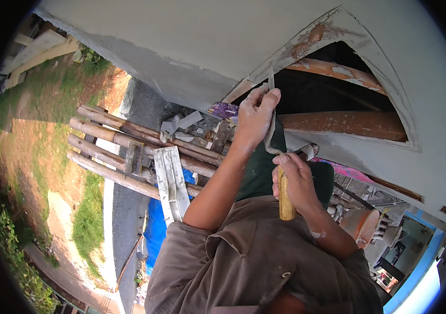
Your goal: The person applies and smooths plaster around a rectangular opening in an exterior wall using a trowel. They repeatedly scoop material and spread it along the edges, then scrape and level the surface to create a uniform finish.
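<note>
My right hand [297, 180] is wrapped round the pale wooden handle of a narrow trowel [286, 198], whose thin bent metal neck rises toward the wall. My left hand [257, 112], dusted with plaster, is closed on the blade farther up, thumb and fingers pressed together. The blade's tip meets the left edge of a triangular opening [406, 104] in the pale plastered wall [202, 31]. Rough plaster borders the opening, with a reddish patch near its top. Two brownish beams cross the dark inside; the upper beam [338, 72] is smeared with white.
Bamboo poles [108, 137] lashed side by side extend to the left. A plaster-smeared metal channel [169, 180] lies across them, above a blue sheet [155, 235]. Rubble [185, 123] lies by the wall's foot. A grassy yard is at far left, a blue-framed doorway [416, 261] at lower right.
</note>
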{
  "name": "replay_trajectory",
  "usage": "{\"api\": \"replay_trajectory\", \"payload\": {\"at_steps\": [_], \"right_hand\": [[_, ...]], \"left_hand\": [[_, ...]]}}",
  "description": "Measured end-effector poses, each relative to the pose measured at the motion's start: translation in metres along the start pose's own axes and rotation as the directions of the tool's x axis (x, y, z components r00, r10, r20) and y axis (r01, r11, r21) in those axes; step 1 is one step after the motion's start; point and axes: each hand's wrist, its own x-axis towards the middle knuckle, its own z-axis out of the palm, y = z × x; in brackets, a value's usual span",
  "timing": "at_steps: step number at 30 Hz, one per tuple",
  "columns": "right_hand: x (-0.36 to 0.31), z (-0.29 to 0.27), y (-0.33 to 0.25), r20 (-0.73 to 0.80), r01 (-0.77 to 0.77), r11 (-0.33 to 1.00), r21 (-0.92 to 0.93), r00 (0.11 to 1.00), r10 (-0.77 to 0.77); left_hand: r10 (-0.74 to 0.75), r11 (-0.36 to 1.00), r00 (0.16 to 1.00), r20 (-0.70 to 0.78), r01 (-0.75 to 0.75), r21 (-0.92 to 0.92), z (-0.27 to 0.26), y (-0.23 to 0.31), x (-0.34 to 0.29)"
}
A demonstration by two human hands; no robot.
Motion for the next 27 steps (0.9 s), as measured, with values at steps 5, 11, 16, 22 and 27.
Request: {"api": "replay_trajectory", "payload": {"at_steps": [5,11,16,22,27], "right_hand": [[0.042,0.006,0.033,0.034,-0.058,0.998,-0.027,0.998,0.059],[0.072,0.011,0.036,0.054,-0.105,0.994,-0.031,0.993,0.107],[0.087,0.012,0.044,0.049,-0.097,0.995,-0.005,0.994,0.097],[0.096,0.013,0.044,0.057,-0.112,0.994,-0.007,0.992,0.112],[0.102,0.012,0.046,0.056,-0.108,0.994,-0.001,0.993,0.108]], "left_hand": [[-0.07,0.997,0.993,-0.092,0.068,-0.029,-0.017,-0.048,0.022],[-0.129,0.989,0.988,-0.089,0.135,0.063,-0.039,-0.082,0.053],[-0.166,0.983,0.98,-0.106,0.174,0.066,-0.04,-0.086,0.06],[-0.24,0.969,0.965,-0.106,0.245,0.035,-0.043,-0.086,0.067],[-0.245,0.967,0.962,-0.119,0.251,0.036,-0.038,-0.082,0.068]]}}
